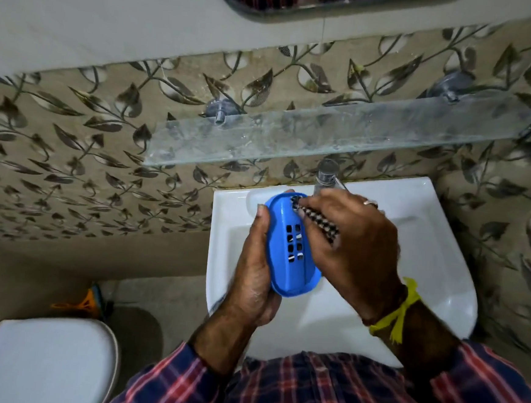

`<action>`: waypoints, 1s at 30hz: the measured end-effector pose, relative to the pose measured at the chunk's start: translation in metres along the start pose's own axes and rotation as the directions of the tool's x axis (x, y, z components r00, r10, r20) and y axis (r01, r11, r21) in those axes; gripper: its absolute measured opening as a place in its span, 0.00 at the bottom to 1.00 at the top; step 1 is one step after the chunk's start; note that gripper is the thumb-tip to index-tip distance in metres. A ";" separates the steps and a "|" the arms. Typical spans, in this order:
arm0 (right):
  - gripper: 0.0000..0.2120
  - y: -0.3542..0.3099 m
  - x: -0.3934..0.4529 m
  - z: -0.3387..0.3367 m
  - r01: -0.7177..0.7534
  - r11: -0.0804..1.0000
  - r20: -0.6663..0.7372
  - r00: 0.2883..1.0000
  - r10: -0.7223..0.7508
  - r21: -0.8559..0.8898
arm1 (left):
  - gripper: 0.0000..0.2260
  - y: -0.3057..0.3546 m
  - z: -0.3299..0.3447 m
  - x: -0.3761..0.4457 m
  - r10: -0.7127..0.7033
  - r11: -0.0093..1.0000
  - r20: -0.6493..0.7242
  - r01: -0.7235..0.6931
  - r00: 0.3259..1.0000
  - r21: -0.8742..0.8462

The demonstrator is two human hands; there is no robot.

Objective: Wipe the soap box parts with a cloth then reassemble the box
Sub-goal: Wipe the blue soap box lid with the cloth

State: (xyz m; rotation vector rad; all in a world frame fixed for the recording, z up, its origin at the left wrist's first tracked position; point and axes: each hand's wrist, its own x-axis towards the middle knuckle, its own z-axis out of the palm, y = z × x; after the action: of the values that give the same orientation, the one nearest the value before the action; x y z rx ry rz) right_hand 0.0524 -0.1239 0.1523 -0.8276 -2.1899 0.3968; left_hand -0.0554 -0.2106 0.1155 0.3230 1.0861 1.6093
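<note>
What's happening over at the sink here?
A person stands at a white sink, cleaning a blue soap box part. The left hand holds the slotted part from the side and below, over the basin. The right hand presses a checked cloth against the part's upper end. Only this one part is visible, so the box is not back together yet. The tap sits just behind the hands; no running water is visible.

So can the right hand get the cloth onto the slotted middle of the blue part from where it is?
Probably yes. The right hand presses the cloth on the blue part's far end, and the slots just below lie uncovered. The left hand grips only the left edge.
</note>
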 end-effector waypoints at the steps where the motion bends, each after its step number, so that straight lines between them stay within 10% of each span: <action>1: 0.11 -0.004 0.001 0.003 0.035 0.999 0.016 0.999 -0.035 -0.003 | 0.31 0.002 -0.001 0.000 0.004 1.000 0.008 -0.004 1.000 -0.015; 12: 0.10 -0.010 -0.011 0.008 0.034 0.999 0.172 0.985 -0.032 -0.012 | 0.32 0.004 -0.011 0.003 0.058 0.998 -0.046 -0.059 0.997 -0.024; 17: 0.07 -0.006 -0.004 0.015 -0.249 0.960 0.085 0.967 0.240 0.129 | 0.35 0.004 -0.006 0.004 0.076 0.995 -0.087 -0.070 0.993 0.077; 30: 0.07 -0.005 -0.014 0.007 -0.139 0.985 0.190 0.975 0.117 0.107 | 0.34 0.018 -0.008 0.013 -0.013 0.999 -0.039 0.011 0.999 -0.050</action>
State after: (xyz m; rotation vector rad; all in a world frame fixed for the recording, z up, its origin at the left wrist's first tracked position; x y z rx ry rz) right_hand 0.0519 -0.1369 0.1427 -0.8993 -2.2609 0.6857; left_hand -0.0769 -0.2022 0.1213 0.2517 1.0743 1.6351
